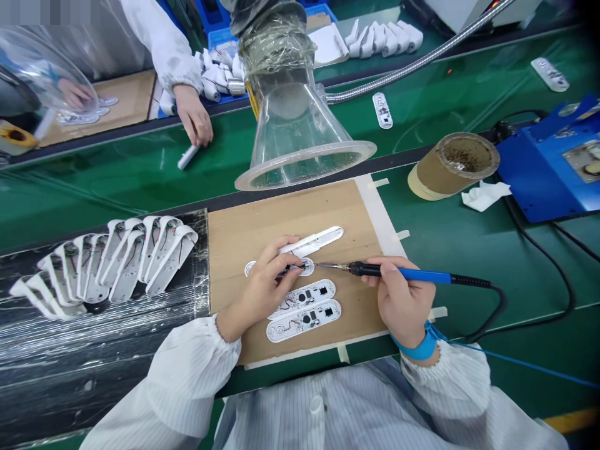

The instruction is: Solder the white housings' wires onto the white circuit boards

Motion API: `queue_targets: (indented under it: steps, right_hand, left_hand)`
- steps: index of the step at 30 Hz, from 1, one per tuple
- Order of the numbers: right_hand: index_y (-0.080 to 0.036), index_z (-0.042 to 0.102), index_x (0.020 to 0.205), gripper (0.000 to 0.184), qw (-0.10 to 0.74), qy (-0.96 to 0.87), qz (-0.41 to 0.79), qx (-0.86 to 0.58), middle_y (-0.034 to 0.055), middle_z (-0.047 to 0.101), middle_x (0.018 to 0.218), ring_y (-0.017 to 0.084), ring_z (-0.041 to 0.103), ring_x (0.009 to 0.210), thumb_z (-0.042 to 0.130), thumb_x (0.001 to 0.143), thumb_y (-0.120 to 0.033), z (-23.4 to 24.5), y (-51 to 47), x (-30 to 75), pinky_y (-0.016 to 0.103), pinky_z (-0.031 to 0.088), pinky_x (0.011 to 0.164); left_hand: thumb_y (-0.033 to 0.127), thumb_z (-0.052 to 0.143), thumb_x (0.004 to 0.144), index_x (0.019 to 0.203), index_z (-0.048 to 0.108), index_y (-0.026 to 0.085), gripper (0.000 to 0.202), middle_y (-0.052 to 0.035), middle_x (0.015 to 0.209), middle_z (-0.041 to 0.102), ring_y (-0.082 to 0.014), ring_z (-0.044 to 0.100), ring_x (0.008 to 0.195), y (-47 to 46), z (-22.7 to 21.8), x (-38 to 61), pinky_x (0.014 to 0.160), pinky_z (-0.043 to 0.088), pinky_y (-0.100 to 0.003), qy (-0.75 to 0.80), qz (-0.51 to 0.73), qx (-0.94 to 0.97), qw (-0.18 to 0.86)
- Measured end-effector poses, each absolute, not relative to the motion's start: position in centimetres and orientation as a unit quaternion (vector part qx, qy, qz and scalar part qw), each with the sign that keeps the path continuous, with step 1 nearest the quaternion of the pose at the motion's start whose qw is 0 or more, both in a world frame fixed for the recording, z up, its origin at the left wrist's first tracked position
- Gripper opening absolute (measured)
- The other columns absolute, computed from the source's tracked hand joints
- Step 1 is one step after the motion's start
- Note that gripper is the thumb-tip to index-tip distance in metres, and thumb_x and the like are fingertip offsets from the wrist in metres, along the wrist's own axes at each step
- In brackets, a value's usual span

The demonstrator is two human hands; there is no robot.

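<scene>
My right hand (405, 300) grips a soldering iron (403, 273) with a blue and black handle, its tip pointing left at a white oval circuit panel (308, 267). Over that panel my left hand (265, 278) is closed, thumb and fingertips pinched at its right part. What they pinch is too small to make out. Touching the left fingers from behind is a long white casing (325, 239). Nearer to me lie two more oval panels with dark components, one (309, 297) partly under my left hand and the other (304, 320) beside it.
White casings with red wires (126, 259) stand in rows at left. A fume extraction hood (304, 137) hangs above the cardboard (360, 250). A brown pot (452, 165) and blue soldering station (553, 169) stand at right. A co-worker's hand (193, 115) holds a white part over the green belt.
</scene>
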State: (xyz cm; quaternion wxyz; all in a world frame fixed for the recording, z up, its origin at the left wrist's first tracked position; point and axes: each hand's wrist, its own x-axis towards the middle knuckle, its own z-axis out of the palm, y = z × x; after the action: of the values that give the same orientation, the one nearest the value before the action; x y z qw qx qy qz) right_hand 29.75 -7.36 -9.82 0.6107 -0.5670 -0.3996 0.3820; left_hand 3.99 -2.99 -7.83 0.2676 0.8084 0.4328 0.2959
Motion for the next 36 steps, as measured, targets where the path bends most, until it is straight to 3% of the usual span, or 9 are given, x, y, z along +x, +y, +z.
queue_targets:
  steps: [12, 28, 36]
  right_hand:
    - [-0.022, 0.083, 0.093, 0.021, 0.618, -0.402, 0.385, -0.555, 0.0027, 0.078, 0.074, 0.018, 0.074, 0.061, 0.069, 0.102, -0.035, -9.94, -7.29, 29.75, 0.029, 0.059, 0.058]
    - [-0.022, 0.083, 0.09, 0.019, 0.592, -0.449, 0.38, -0.551, 0.0021, 0.075, 0.07, 0.018, 0.071, 0.061, 0.07, 0.1, -0.032, -9.49, -7.44, 29.63, 0.029, 0.057, 0.056]
    - [-0.022, 0.083, 0.089, 0.017, 0.605, -0.444, 0.381, -0.541, -0.0006, 0.071, 0.065, 0.016, 0.069, 0.058, 0.069, 0.099, -0.026, -9.52, -7.46, 29.72, 0.027, 0.056, 0.055]
  left_hand:
    - [0.021, 0.062, 0.106, 0.094, 0.069, 0.021, 0.013, -0.0129, 0.151, 0.059, -0.0295, 0.061, 0.142, -2.96, -7.17, 4.43, 0.116, 0.055, -0.055, 0.48, 0.287, 0.768, 0.313]
    - [0.018, 0.057, 0.107, 0.095, 0.069, 0.021, 0.017, -0.0146, 0.156, 0.054, -0.0346, 0.052, 0.15, -2.88, -7.59, 4.38, 0.119, 0.049, -0.062, 0.445, 0.252, 0.814, 0.274]
    - [0.015, 0.056, 0.107, 0.093, 0.069, 0.021, 0.02, -0.0139, 0.158, 0.051, -0.0336, 0.052, 0.149, -2.71, -7.46, 4.26, 0.116, 0.051, -0.058, 0.433, 0.234, 0.826, 0.274]
